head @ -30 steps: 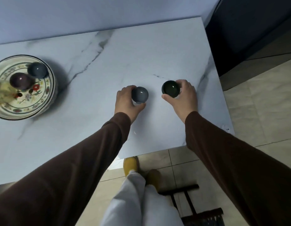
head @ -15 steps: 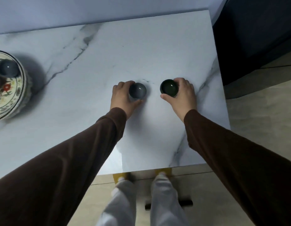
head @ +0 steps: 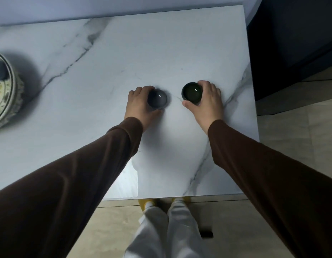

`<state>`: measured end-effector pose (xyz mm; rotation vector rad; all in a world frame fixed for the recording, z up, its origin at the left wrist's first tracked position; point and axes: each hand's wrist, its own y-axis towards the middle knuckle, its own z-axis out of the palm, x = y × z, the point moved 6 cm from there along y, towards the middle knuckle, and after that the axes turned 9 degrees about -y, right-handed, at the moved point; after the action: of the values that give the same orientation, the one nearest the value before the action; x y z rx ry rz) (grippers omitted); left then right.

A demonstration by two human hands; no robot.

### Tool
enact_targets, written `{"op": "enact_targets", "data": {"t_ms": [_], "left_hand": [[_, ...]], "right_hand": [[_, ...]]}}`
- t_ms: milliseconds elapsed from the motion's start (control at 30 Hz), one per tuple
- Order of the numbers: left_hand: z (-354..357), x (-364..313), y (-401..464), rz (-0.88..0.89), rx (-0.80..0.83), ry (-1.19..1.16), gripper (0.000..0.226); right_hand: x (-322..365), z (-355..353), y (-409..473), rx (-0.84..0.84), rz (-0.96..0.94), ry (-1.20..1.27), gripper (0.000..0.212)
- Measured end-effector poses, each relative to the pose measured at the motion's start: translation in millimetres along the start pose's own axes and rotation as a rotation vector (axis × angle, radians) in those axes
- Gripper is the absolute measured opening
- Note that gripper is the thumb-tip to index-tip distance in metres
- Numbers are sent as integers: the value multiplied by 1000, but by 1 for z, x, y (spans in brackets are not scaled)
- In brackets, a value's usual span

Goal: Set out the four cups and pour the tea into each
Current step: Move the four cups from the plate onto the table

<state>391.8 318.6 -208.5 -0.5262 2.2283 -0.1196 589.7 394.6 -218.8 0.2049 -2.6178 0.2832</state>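
The left hand (head: 141,105) holds the grey cup (head: 157,99); the right hand (head: 208,103) holds the dark cup (head: 191,93), fingers wrapped. Both stand near the table (head: 161,53)'s right edge. Bare marble lies far and left, up to the patterned bowl (head: 10,95).

Your desk (head: 161,53) is white marble with grey veins. On it, right of centre, stand a grey cup (head: 157,99) and a dark green cup (head: 191,93), side by side but apart. At the far left edge sits a floral painted bowl (head: 14,97), partly cut off.

Both arms wear long, dark brown sleeves (head: 87,183) that end at the wrists. Below are pale grey-white trousers (head: 161,229) and yellow shoes (head: 145,202).
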Motion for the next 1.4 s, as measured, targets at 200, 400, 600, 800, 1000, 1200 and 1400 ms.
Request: {"op": "enact_targets", "data": {"t_ms": [200,400,600,800,1000,1200,1400], "left_hand": [[-15,0,-12,-26,-7,23,79],[-71,20,-46,13,-37,30,67],[-162,70,-76,16,-88,44,62],[-268,141,-100,0,-176,22,62],[-335,199,-101,-77,-271,-20,63],[-353,246,-85,-296,-450,-188,69],[-347,276,-51,-516,-702,-416,78]], "right_hand": [[24,-24,-9,-62,-94,-88,72],[97,-27,-31,-23,-257,-79,46],[196,7,-62,55,-316,-84,42],[300,56,-98,95,-321,-48,40],[373,96,-107,129,-310,17,42],[422,132,-86,171,-368,39,45],[459,170,-45,177,-449,0,53]]}}
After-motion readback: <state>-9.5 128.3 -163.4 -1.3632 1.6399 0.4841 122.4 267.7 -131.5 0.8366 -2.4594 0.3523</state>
